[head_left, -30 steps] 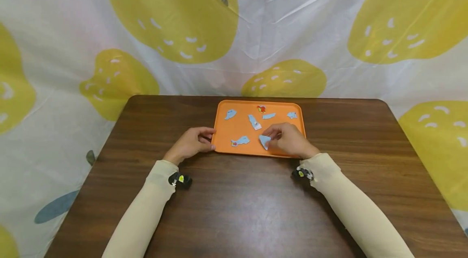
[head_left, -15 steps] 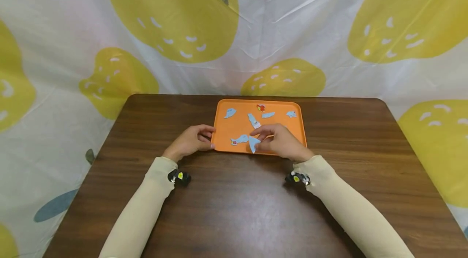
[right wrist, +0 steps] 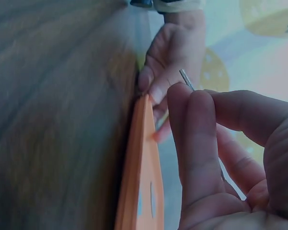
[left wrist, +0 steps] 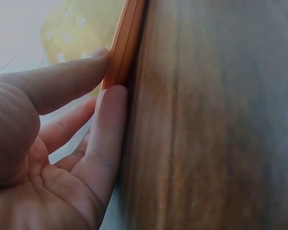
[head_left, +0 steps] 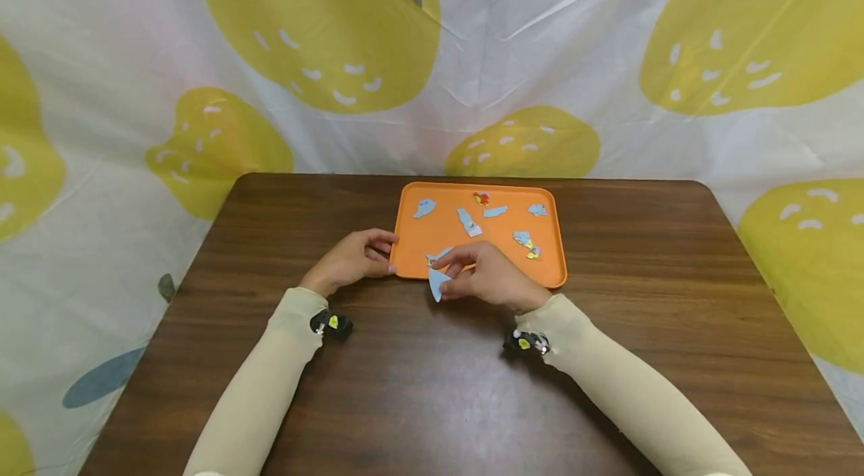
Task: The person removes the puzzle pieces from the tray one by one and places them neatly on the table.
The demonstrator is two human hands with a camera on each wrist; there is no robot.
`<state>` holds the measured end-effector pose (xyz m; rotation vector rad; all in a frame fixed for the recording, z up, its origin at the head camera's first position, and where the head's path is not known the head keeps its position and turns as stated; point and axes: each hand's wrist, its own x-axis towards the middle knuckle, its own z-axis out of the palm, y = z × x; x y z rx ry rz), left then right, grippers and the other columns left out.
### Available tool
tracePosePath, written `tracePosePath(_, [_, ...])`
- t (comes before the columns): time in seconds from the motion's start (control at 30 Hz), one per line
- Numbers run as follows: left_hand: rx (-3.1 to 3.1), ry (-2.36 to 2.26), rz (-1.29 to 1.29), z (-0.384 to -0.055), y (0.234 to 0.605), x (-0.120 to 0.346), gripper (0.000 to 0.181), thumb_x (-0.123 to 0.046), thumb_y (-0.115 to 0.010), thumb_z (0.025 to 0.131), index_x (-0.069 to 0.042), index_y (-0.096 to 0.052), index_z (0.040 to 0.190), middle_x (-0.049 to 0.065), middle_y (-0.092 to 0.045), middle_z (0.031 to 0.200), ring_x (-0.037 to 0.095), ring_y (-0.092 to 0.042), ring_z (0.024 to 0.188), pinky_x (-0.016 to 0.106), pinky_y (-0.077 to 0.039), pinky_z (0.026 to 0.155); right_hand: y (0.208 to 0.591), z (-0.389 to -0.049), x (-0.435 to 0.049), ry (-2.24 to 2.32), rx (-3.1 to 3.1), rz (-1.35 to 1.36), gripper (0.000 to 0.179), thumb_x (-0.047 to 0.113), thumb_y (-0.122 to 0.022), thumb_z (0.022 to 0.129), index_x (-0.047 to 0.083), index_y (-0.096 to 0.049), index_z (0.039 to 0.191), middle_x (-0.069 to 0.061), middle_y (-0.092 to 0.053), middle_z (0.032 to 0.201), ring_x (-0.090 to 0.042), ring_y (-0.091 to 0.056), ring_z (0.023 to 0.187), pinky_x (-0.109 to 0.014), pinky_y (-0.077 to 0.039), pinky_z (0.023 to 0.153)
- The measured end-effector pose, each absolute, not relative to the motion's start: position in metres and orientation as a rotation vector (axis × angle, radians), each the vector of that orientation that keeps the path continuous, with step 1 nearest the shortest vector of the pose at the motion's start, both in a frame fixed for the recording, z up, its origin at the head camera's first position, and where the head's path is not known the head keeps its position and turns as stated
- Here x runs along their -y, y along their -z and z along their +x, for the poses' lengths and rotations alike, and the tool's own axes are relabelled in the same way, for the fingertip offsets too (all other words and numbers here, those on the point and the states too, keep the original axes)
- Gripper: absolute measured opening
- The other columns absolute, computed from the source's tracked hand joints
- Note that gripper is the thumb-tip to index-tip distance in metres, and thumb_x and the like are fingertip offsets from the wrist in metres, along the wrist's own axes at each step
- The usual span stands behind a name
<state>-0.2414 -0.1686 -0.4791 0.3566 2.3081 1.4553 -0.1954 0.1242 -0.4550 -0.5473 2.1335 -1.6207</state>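
Head: pinches pale blue piece in right hand, just carried across orange tray to its near edge; likely being separated from other pieces. Left wrist: touches tray's side with parted fingers of left hand. Right wrist: holds piece clear of tray.

Your right hand, pinching the pale blue piece, has travelled left and toward you from the right part of the orange tray, so that in the head view the piece now shows past the near rim, against the brown table. That shift uncovers a blue-and-yellow piece near the tray's right side, while your fingers now partly hide the red-marked piece toward the near left.
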Motion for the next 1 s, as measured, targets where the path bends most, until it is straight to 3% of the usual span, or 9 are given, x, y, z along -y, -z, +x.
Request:
tracePosePath(0.2, [-2.319,-1.432,0.375,-0.242,0.477,0.168,0.061,-0.005,-0.084,0.088,-0.004,-0.061,0.144,0.019,-0.064,0.124,0.02,-0.07,0.098,0.024,-0.057,0.084,0.459,-0.189,-0.107,1.547,-2.174,-0.551,0.033,0.009,-0.087,0.082,0.011,-0.079,0.114,-0.004,-0.072,0.082,-0.019,-0.074,0.076,-0.028,-0.058,0.07])
tracePosePath(0.5, [-2.337,-1.403,0.374,-0.245,0.477,0.17,0.06,-0.006,-0.084,0.088,-0.004,-0.062,0.144,0.018,-0.065,0.123,0.019,-0.07,0.098,0.023,-0.056,0.084,0.466,-0.183,-0.074,1.584,-2.056,-0.502,0.03,0.002,-0.084,0.084,0.002,-0.077,0.113,-0.005,-0.076,0.084,-0.014,-0.075,0.071,-0.028,-0.063,0.07])
tracePosePath(1.0, [-2.337,-1.403,0.373,-0.245,0.476,0.172,0.059,-0.004,-0.083,0.089,-0.003,-0.061,0.143,0.017,-0.064,0.122,0.019,-0.068,0.097,0.025,-0.055,0.086,0.48,-0.174,-0.044,1.576,-2.017,-0.454,0.029,0.0,-0.084,0.085,-0.002,-0.075,0.113,-0.004,-0.076,0.082,-0.01,-0.073,0.069,-0.025,-0.061,0.067])
